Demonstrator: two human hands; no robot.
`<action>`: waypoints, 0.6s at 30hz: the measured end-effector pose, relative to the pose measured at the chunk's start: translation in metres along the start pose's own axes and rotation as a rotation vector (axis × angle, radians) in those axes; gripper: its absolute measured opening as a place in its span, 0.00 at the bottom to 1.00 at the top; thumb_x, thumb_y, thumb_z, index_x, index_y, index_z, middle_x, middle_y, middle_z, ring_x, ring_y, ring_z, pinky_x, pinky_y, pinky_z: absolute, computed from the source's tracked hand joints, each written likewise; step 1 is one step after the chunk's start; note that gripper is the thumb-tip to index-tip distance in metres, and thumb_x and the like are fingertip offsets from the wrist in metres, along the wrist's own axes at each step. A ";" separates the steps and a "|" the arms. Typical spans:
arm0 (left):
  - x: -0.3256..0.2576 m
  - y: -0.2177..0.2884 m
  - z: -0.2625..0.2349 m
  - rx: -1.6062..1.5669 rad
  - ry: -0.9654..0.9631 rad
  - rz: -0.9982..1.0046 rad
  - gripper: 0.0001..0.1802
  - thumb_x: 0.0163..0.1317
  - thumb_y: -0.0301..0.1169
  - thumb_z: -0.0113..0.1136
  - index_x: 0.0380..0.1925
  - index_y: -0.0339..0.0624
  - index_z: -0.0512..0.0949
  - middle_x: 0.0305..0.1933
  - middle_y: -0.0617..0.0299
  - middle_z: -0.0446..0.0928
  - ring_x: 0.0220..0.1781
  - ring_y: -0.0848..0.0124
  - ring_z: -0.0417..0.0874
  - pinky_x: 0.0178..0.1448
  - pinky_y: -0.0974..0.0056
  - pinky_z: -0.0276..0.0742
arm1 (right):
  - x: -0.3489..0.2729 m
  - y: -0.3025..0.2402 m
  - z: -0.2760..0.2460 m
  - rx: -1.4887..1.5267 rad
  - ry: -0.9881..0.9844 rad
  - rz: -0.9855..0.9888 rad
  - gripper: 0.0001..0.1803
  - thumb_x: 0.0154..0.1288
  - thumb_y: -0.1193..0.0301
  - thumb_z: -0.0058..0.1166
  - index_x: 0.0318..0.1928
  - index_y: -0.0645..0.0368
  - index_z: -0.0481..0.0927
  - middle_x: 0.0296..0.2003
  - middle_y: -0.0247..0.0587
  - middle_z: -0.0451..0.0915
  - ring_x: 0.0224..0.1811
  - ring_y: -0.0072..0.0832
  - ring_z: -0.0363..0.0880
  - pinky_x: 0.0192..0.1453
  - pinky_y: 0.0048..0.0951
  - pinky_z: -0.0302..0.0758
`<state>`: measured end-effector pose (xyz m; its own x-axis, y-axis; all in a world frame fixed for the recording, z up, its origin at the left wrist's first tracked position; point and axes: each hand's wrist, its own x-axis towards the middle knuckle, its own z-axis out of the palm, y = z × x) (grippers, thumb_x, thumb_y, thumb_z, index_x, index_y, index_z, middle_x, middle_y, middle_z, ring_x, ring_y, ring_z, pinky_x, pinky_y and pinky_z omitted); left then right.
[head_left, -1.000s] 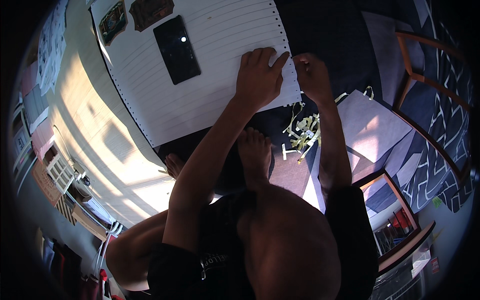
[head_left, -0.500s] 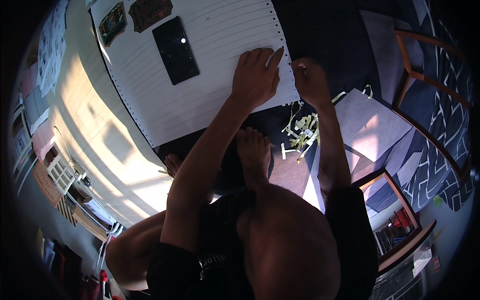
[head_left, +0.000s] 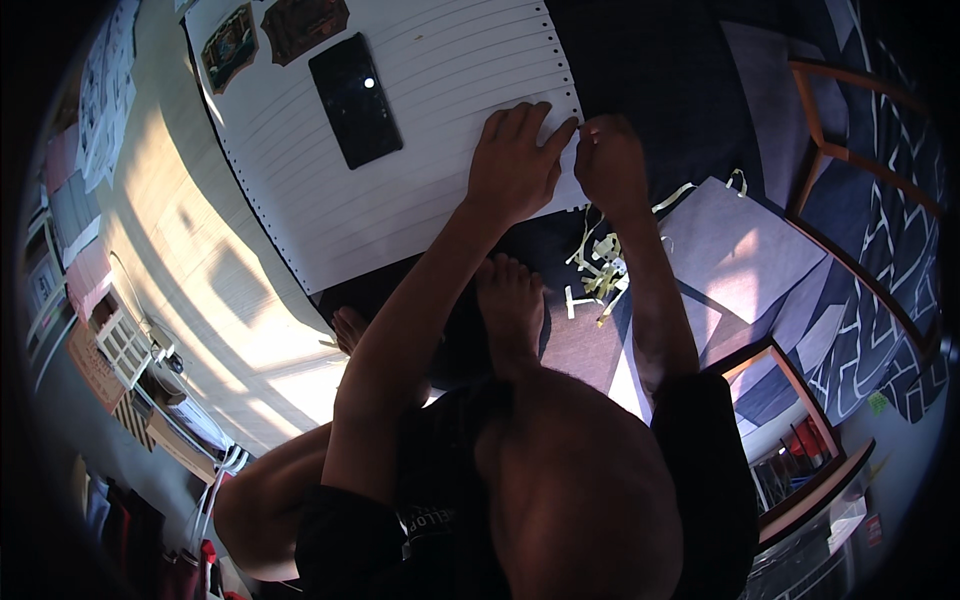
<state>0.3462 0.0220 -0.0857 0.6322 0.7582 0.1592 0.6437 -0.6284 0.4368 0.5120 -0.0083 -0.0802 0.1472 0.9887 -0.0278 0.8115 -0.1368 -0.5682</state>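
The white lined sheet (head_left: 450,60) lies across dark cloth, holes running down both sides. The right hand (head_left: 612,168) has shifted inward onto its right border, bringing the two hands closer; the handling now seems centred on that stretch of edge. Its fingers are curled tight, but I cannot tell whether they pinch paper, as the knuckles cover the contact. The left hand (head_left: 512,165) rests palm down on the sheet, fingers spread, gripping nothing visible. The right forearm now partly covers the pale strips (head_left: 603,268). Farther out, a black slab (head_left: 356,100) lies on the sheet; the upper picture edge crops the sheet.
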 end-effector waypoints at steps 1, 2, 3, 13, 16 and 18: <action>-0.001 0.000 0.000 0.004 -0.011 0.006 0.27 0.63 0.34 0.63 0.64 0.56 0.75 0.60 0.52 0.74 0.62 0.56 0.75 0.67 0.48 0.67 | 0.001 -0.002 -0.001 -0.031 0.003 -0.005 0.04 0.65 0.77 0.57 0.36 0.66 0.82 0.35 0.57 0.82 0.39 0.52 0.83 0.44 0.42 0.79; -0.001 0.000 0.000 0.008 -0.021 0.011 0.28 0.63 0.35 0.64 0.65 0.57 0.75 0.61 0.51 0.74 0.63 0.56 0.75 0.67 0.48 0.67 | 0.001 -0.004 -0.005 -0.078 0.043 0.005 0.04 0.64 0.76 0.58 0.35 0.66 0.82 0.35 0.56 0.82 0.38 0.51 0.83 0.44 0.42 0.79; -0.002 0.002 0.000 0.011 -0.020 0.005 0.27 0.64 0.37 0.64 0.65 0.58 0.76 0.61 0.51 0.74 0.63 0.55 0.74 0.68 0.48 0.67 | 0.000 -0.005 -0.011 -0.126 0.083 0.015 0.04 0.64 0.76 0.59 0.35 0.65 0.82 0.35 0.55 0.83 0.38 0.50 0.84 0.44 0.42 0.79; 0.001 0.006 -0.016 0.071 -0.089 0.057 0.26 0.69 0.47 0.60 0.64 0.54 0.76 0.62 0.51 0.73 0.65 0.52 0.73 0.76 0.45 0.62 | 0.004 0.016 -0.031 0.190 0.142 0.122 0.10 0.62 0.70 0.69 0.36 0.64 0.83 0.31 0.49 0.83 0.31 0.42 0.85 0.35 0.37 0.80; 0.005 -0.007 -0.025 0.041 -0.029 -0.023 0.26 0.69 0.45 0.59 0.65 0.50 0.75 0.62 0.51 0.73 0.65 0.52 0.73 0.77 0.46 0.60 | 0.033 0.011 -0.021 0.118 0.144 0.009 0.12 0.62 0.69 0.70 0.37 0.64 0.82 0.31 0.50 0.82 0.31 0.40 0.85 0.34 0.35 0.80; 0.012 -0.016 -0.025 0.015 -0.006 -0.157 0.29 0.71 0.45 0.57 0.68 0.44 0.72 0.67 0.47 0.70 0.72 0.48 0.69 0.80 0.43 0.53 | 0.052 0.007 -0.018 0.094 0.181 -0.044 0.12 0.63 0.69 0.69 0.37 0.64 0.82 0.32 0.50 0.82 0.31 0.40 0.85 0.33 0.35 0.80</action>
<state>0.3326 0.0461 -0.0683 0.5257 0.8464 0.0850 0.7413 -0.5048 0.4423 0.5353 0.0410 -0.0707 0.2191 0.9652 0.1425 0.7643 -0.0790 -0.6400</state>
